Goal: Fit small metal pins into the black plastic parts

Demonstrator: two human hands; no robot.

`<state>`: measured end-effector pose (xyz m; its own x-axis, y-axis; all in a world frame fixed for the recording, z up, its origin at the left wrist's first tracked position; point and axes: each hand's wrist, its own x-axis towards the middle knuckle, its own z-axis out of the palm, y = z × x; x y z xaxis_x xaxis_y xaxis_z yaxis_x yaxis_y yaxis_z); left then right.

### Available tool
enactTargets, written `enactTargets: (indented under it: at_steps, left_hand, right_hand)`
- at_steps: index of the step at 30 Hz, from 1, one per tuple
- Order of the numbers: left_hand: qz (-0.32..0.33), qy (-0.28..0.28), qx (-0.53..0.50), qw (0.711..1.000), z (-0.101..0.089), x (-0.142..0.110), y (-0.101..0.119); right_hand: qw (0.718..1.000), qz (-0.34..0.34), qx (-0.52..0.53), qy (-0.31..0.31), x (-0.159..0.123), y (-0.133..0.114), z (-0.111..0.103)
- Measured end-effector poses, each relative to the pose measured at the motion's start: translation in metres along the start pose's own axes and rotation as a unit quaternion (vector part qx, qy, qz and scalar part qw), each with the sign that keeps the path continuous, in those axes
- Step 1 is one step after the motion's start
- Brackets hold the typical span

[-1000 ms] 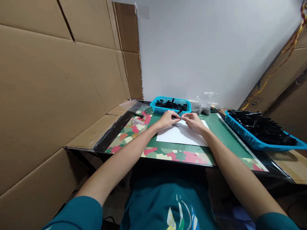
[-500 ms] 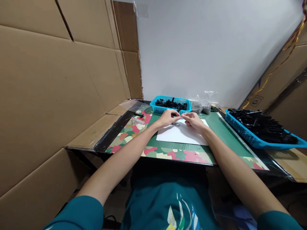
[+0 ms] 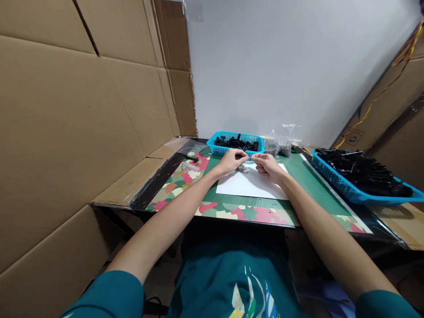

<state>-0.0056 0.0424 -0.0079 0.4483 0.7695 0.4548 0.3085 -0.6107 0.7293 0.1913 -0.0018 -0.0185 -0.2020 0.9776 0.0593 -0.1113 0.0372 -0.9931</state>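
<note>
Both hands' grips (image 3: pixel 233 160) (image 3: pixel 266 165) pinched on a small black part (image 3: pixel 247 155), white sheet (image 3: pixel 247 187) bare below.

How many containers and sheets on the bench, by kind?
Blue baskets: 2
Clear plastic bags behind the hands: 2
White paper sheet: 1
Green mat: 1
Total: 6
The small black part pinched between left hand and right hand is not counted.

Small black part (image 3: pixel 244 154) between fingertips
</note>
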Motion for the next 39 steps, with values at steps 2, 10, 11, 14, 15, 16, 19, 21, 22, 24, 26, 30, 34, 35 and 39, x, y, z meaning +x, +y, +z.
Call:
enactTargets:
  at_steps: [2, 10, 11, 14, 15, 16, 19, 21, 22, 24, 26, 30, 34, 35, 39]
  left_hand:
    - [-0.001, -0.003, 0.005, 1.0, 0.0001, 0.0002, -0.0002]
    - [-0.002, -0.008, 0.012, 1.0, 0.0, -0.0001, -0.0002]
    - [0.0, -0.01, 0.014, 1.0, -0.0001, 0.0, -0.0005]
    - [0.004, -0.012, 0.025, 1.0, -0.0001, 0.0001, -0.0016]
    - [0.005, -0.012, 0.03, 0.999, -0.0002, 0.0001, -0.0018]
    - [0.004, -0.014, 0.034, 0.999, -0.0003, 0.0, -0.0019]
    - [0.002, -0.017, 0.046, 0.999, -0.0005, -0.0001, -0.0011]
    - [0.004, -0.016, 0.049, 0.999, -0.0006, -0.0002, -0.0002]
    - [0.007, -0.014, 0.05, 0.999, -0.0006, -0.0002, 0.0003]
    - [0.013, -0.014, 0.051, 0.999, -0.0005, -0.0002, 0.0013]
    - [0.015, -0.016, 0.054, 0.998, -0.0005, -0.0003, 0.0021]
    - [0.012, -0.011, 0.052, 0.999, -0.0007, -0.0009, 0.0032]
    - [0.01, 0.005, 0.042, 0.999, -0.0013, -0.0011, 0.0036]
    - [0.009, 0.006, 0.04, 0.999, -0.0013, -0.0011, 0.0036]
    - [0.004, -0.007, 0.024, 1.0, -0.0007, -0.0005, 0.0033]
  right_hand:
    - [1.0, 0.002, -0.006, -0.004, -0.0006, 0.0002, 0.0]
    - [0.999, -0.013, -0.041, -0.016, 0.0002, 0.0046, -0.0006]
    - [0.999, -0.014, -0.04, -0.015, 0.0009, 0.0051, -0.0006]
    - [0.999, -0.021, -0.042, -0.008, 0.0029, 0.0067, -0.0004]
    - [0.999, -0.022, -0.045, -0.007, 0.0034, 0.007, -0.0003]
    - [0.999, -0.024, -0.047, -0.006, 0.0036, 0.0071, -0.0001]
    - [0.998, -0.026, -0.051, -0.003, 0.0029, 0.0067, 0.0005]
    - [0.998, -0.029, -0.057, -0.003, 0.0017, 0.006, 0.001]
    - [0.998, -0.031, -0.061, -0.004, 0.0011, 0.0057, 0.0012]
    - [0.997, -0.034, -0.067, -0.008, 0.0002, 0.0051, 0.0016]
    - [0.997, -0.035, -0.066, -0.008, -0.0003, 0.0044, 0.0021]
    - [0.998, -0.033, -0.059, 0.005, -0.0008, 0.0028, 0.0026]
    - [0.994, -0.065, -0.079, 0.031, 0.0003, 0.0041, 0.0014]
    - [0.991, -0.083, -0.09, 0.044, 0.001, 0.005, 0.0009]
    - [0.979, -0.14, -0.12, 0.084, 0.0035, 0.0081, -0.0003]
